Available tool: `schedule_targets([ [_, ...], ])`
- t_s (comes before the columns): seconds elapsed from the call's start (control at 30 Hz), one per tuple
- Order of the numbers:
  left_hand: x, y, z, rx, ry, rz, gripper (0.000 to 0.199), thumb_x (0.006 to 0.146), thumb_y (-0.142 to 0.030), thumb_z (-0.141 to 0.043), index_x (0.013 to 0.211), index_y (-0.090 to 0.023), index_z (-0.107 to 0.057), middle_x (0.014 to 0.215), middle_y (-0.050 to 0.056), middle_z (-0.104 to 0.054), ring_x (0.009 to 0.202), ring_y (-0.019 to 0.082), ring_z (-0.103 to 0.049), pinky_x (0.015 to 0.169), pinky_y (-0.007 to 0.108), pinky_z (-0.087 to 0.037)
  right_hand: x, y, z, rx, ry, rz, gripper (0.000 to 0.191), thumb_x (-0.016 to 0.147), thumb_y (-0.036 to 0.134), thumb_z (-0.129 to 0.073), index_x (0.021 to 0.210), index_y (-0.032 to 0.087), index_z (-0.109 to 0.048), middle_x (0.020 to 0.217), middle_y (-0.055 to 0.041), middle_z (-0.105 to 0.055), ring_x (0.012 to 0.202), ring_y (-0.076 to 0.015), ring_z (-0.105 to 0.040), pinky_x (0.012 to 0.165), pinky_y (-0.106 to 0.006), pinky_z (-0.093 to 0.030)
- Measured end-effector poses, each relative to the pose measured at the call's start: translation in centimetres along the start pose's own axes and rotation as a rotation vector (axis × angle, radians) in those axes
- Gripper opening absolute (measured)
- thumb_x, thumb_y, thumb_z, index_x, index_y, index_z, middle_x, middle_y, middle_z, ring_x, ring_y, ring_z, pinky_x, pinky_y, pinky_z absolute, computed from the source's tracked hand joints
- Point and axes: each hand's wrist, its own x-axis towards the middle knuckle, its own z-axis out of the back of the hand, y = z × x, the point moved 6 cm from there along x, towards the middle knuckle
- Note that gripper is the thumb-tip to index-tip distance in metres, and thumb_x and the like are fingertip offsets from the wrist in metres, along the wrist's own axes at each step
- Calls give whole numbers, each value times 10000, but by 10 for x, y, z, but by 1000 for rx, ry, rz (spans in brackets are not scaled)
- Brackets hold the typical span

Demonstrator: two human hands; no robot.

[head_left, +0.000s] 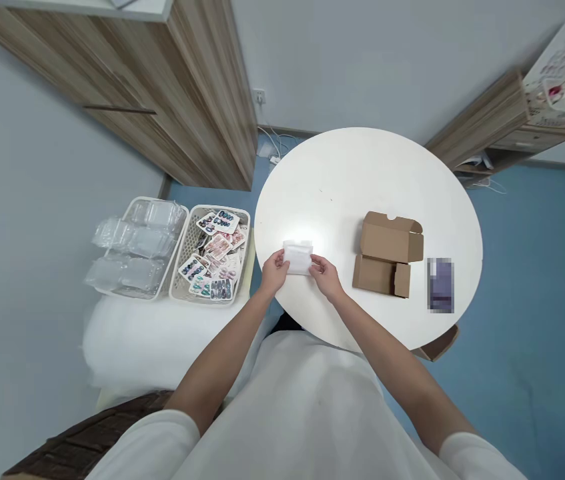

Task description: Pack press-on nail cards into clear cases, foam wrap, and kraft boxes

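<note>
A small white wrapped packet [298, 259] is between my two hands near the front left edge of the round white table. My left hand [275, 272] grips its left edge with bent fingers. At its right edge, my right hand [326, 276] pinches the packet between thumb and fingers. What the packet holds is hidden by its pale wrapping. To the right of my hands, an open brown cardboard box [386, 244] lies on the table with its lid folded back.
A blurred purple item [441, 285] lies right of the box. Left of the table [362, 167] stand a basket [176, 288] of nail-set cards and a basket [161, 293] of clear plastic packages. A white roll [137, 347] lies in front of them.
</note>
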Motion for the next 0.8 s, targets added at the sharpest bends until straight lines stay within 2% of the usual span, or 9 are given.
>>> schedule_targets([
  [0.17,-35,-28,-39,-20,59,-53,410,687,-234,-592,1091,-181,-550,922,56,-600,743,124,-586,718,282,-482,-29,0,52,-63,-49,76,421,714,246,-531,1134,217,-518,1132,-64,-579,949,-178,-579,816,-346,-485],
  [0.37,-75,-68,-110,87,188,-142,440,692,-265,-598,1114,-213,-485,900,43,-582,700,116,-581,637,269,-494,-69,3,134,-140,-43,208,501,714,224,-542,1207,198,-457,1091,-79,-606,943,-191,-596,825,-357,-489],
  [0.5,-86,-84,-157,238,245,-175,444,731,-265,-556,1151,-242,-411,907,33,-585,719,124,-590,654,279,-488,-78,0,181,-186,-76,240,508,714,214,-537,1213,213,-441,1094,-65,-600,947,-183,-592,838,-350,-483],
  [0.57,-86,-86,-177,332,279,-184,407,749,-244,-525,1142,-239,-417,898,29,-586,713,128,-593,669,284,-482,-75,-6,197,-235,-79,213,475,714,215,-535,1183,217,-467,1075,-60,-602,934,-180,-591,838,-347,-478],
  [0.67,-84,-87,-201,451,338,-220,394,760,-203,-496,1147,-227,-425,898,29,-590,740,138,-594,721,291,-471,-66,-17,209,-333,-59,169,436,711,217,-534,1145,222,-501,1082,-56,-587,919,-184,-585,841,-358,-465],
  [0.8,-79,-83,-216,582,377,-246,467,741,-175,-509,1197,-184,-403,981,73,-595,850,186,-587,789,327,-448,-53,-30,210,-445,-24,143,441,708,211,-532,1148,210,-506,1130,-66,-551,953,-197,-560,860,-358,-435],
])
